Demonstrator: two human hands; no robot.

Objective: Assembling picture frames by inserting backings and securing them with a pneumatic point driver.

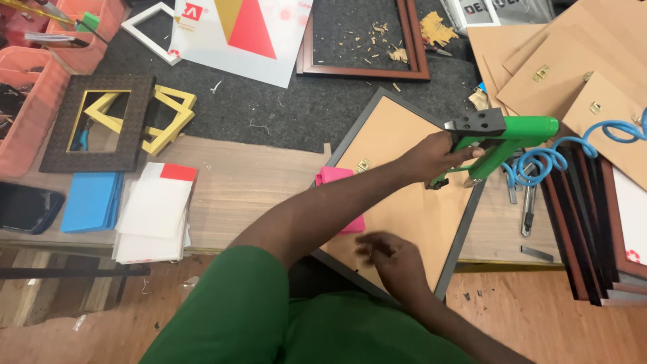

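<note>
Gripping the green staple gun (502, 138), the left hand (431, 158) hovers over the frame backing (404, 202). Right hand (394, 259) — open, blurred — rests on the board.

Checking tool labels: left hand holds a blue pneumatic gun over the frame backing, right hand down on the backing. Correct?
Not quite. The gun in the left hand is green, not blue; only its coiled hose is blue, as the head view shows. The rest stands: it is over the frame backing, with the right hand down on it.
</note>
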